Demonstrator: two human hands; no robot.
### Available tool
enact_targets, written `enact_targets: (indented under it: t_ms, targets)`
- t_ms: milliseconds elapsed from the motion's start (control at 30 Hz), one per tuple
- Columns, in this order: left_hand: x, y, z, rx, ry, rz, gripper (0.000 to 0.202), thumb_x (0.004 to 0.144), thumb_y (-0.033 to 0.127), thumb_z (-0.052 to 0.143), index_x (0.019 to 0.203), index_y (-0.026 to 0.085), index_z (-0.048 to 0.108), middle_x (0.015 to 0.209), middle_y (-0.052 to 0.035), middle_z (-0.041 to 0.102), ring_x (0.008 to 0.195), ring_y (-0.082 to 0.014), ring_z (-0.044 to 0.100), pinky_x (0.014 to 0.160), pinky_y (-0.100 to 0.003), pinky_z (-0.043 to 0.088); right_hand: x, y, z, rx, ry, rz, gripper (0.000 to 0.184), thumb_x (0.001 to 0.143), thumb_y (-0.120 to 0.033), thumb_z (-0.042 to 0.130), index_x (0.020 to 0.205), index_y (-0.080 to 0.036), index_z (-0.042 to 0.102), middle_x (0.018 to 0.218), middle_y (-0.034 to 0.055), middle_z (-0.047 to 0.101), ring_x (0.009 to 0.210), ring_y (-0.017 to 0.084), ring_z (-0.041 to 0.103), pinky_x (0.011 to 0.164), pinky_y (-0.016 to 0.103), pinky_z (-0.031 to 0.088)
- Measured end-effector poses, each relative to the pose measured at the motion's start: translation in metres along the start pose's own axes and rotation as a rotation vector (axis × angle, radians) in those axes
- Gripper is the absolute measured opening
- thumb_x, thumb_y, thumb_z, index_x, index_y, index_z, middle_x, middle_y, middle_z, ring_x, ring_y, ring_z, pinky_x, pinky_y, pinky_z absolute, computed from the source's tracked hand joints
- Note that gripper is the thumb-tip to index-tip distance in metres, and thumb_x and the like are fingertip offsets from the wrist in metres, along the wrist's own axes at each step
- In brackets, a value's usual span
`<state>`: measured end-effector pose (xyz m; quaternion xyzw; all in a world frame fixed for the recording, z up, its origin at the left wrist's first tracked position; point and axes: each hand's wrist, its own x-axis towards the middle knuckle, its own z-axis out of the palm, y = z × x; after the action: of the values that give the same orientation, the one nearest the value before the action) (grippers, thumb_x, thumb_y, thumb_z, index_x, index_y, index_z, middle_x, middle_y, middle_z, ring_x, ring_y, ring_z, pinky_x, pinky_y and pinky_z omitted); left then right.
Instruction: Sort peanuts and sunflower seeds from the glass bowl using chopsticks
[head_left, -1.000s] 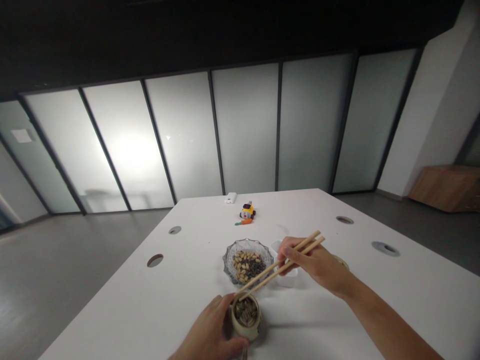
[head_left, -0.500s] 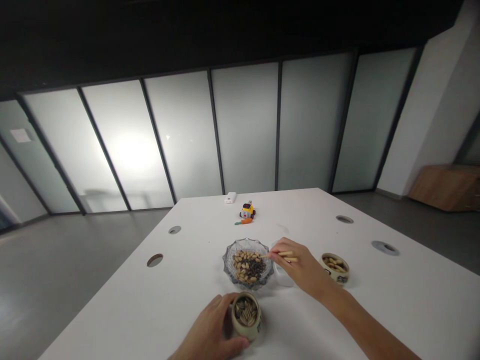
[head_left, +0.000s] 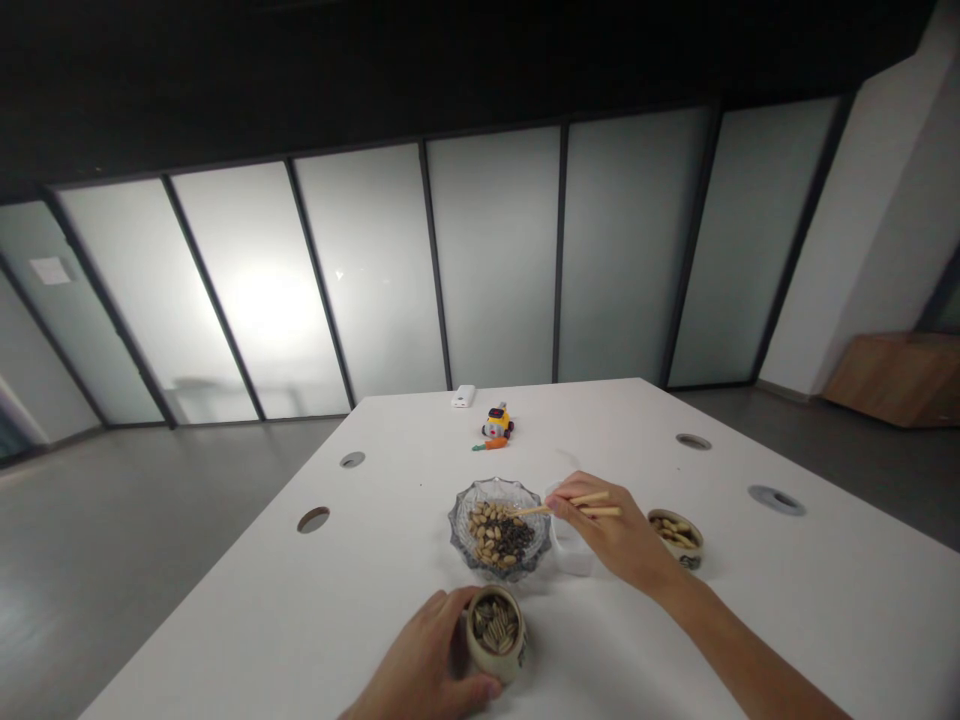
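My left hand is curled around a small ceramic pot that holds striped sunflower seeds. My right hand grips a pair of light wooden chopsticks, their tips reaching left over the glass bowl. That scalloped clear glass bowl contains pistachios on its left side and dark seeds on its right. Whether the tips pinch anything is too small to tell. Partly behind my right hand stands a clear plastic box.
To the right sits a second ceramic pot with long pale nuts in it. Farther back lie a toy carrot, a yellow toy car and a white device. The white table has several round holes.
The chopsticks have shifted at the glass bowl, and more of their length now shows over it. My left hand keeps its hold on the pot. The view has shifted slightly.
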<state>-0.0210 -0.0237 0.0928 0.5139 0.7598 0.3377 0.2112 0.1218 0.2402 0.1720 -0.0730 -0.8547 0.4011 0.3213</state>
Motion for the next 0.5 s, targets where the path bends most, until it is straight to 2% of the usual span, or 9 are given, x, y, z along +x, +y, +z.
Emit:
enact_targets:
  t_ms: [100, 233, 367, 500]
  targets:
    - [0.000, -0.001, 0.001, 0.006, -0.001, -0.011, 0.072, 0.077, 0.046, 0.087, 0.141, 0.026, 0.062, 0.130, -0.0093, 0.072, 0.117, -0.0345, 0.064, 0.105, -0.040, 0.048, 0.003, -0.010, -0.015, 0.181, -0.002, 0.099, 0.049, 0.094, -0.068, 0.068, 0.083, -0.022, 0.080, 0.092, 0.0085, 0.075, 0.087, 0.026, 0.074, 0.083, 0.039, 0.065]
    - [0.001, -0.002, 0.002, 0.026, -0.001, -0.029, 0.072, 0.077, 0.049, 0.086, 0.140, 0.024, 0.063, 0.131, -0.0099, 0.072, 0.117, -0.0339, 0.064, 0.104, -0.039, 0.048, 0.001, -0.024, -0.027, 0.424, -0.135, 0.243, 0.053, 0.084, -0.073, 0.076, 0.081, -0.021, 0.076, 0.090, 0.0065, 0.073, 0.088, 0.027, 0.077, 0.085, 0.041, 0.068]
    - [0.001, -0.004, 0.003, 0.017, -0.006, -0.029, 0.073, 0.076, 0.047, 0.087, 0.141, 0.025, 0.062, 0.130, -0.0084, 0.071, 0.116, -0.0331, 0.063, 0.104, -0.039, 0.048, -0.004, -0.031, -0.022, 0.450, -0.272, 0.270, 0.053, 0.083, -0.073, 0.077, 0.083, -0.020, 0.074, 0.084, 0.0049, 0.073, 0.082, 0.025, 0.078, 0.080, 0.040, 0.068]
    - [0.001, -0.005, 0.003, 0.015, 0.000, -0.017, 0.073, 0.078, 0.054, 0.084, 0.141, 0.025, 0.062, 0.128, -0.0087, 0.072, 0.113, -0.0327, 0.064, 0.100, -0.037, 0.049, -0.005, -0.038, -0.020, 0.447, -0.260, 0.242, 0.055, 0.085, -0.074, 0.075, 0.083, -0.019, 0.071, 0.084, 0.0041, 0.073, 0.079, 0.024, 0.078, 0.077, 0.038, 0.066]
